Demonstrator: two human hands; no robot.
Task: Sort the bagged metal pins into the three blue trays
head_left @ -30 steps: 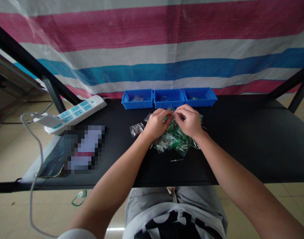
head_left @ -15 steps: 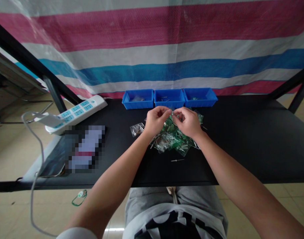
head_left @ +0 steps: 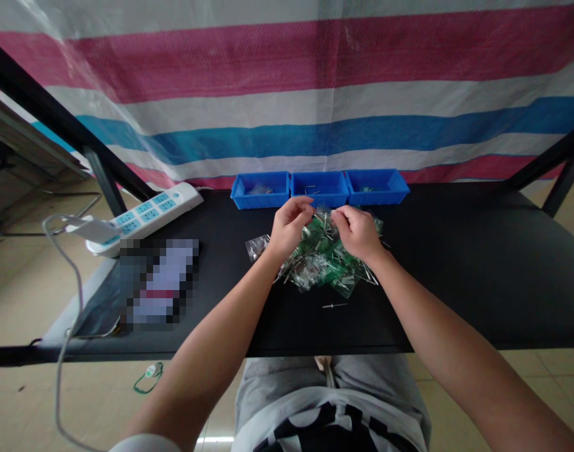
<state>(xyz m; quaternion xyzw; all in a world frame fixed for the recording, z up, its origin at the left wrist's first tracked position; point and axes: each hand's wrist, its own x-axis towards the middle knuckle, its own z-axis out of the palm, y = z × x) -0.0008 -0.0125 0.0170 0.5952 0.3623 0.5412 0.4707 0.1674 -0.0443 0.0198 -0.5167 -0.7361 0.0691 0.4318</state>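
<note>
A pile of small clear and green plastic bags (head_left: 317,267) lies mid-table, mixed with thin metal pins that look like blind rivets. Above its left part is my left hand (head_left: 288,227), thumb and fingers curled together, the index finger lifted a little. Across a small gap, my right hand (head_left: 358,233) hovers over the pile's right part in a pinch. Whatever either hand holds is too small or hidden to make out. One loose rivet (head_left: 334,306) rests on the black table (head_left: 475,270) in front of the pile.
Three blue bins stand side by side behind the pile: left bin (head_left: 261,201), middle bin (head_left: 319,199) and right bin (head_left: 378,196), each with small items inside. Leftward are a white power strip (head_left: 174,204) with a plugged cable and a pixelated object (head_left: 167,276). Striped sheeting (head_left: 287,107) hangs behind.
My hands were together, fingertips meeting over the pile. Now they are apart, the left shifted slightly left and the right slightly right. The bins and loose rivet stay put.
</note>
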